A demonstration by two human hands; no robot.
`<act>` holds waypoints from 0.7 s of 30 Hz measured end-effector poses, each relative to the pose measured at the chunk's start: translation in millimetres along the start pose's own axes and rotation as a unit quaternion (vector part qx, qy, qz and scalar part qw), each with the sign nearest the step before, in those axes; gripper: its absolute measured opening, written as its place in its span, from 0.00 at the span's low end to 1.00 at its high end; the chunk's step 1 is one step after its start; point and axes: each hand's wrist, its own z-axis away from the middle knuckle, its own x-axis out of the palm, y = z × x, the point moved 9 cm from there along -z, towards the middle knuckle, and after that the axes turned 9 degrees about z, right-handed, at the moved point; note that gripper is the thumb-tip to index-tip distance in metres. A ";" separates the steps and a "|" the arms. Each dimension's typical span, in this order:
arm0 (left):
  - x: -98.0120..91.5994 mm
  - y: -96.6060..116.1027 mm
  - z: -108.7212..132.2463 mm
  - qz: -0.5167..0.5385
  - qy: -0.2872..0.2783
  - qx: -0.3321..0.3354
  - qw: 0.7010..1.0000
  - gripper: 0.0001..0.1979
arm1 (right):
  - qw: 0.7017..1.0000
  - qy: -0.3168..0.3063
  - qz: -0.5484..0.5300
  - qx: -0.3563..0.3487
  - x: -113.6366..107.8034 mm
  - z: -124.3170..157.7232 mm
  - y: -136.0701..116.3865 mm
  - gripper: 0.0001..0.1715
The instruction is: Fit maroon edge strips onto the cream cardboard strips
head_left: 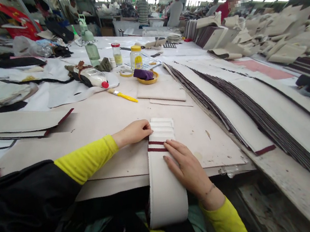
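My left hand pinches the maroon-banded cream strip; my right hand rests spread; its hanging length may pull it crooked.

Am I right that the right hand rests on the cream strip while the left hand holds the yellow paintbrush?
Not quite: the head view shows the left hand at the edge of the cream strip, the yellow paintbrush lying beyond. The right hand does rest on the strip.
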 end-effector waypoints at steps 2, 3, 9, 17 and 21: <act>-0.5 -0.8 0.7 0.019 0.003 -0.005 1.000 0.05 | 1.000 0.007 -0.008 0.000 -1.1 -0.2 0.1 0.23; -0.6 -0.1 1.3 0.026 0.003 -0.004 1.000 0.05 | 1.000 0.010 -0.012 0.000 -1.5 -0.2 0.1 0.23; -6.3 37.5 13.0 -0.026 0.025 0.110 0.993 0.08 | 1.000 0.007 -0.014 0.002 -0.5 0.7 1.1 0.23; 7.6 16.8 7.3 0.212 -0.085 -0.078 0.971 0.20 | 0.999 0.020 -0.027 0.005 -1.6 1.6 1.7 0.22; 12.7 26.8 -5.0 0.153 -0.102 -0.036 0.982 0.23 | 0.999 0.022 -0.029 0.007 -1.5 1.8 2.6 0.22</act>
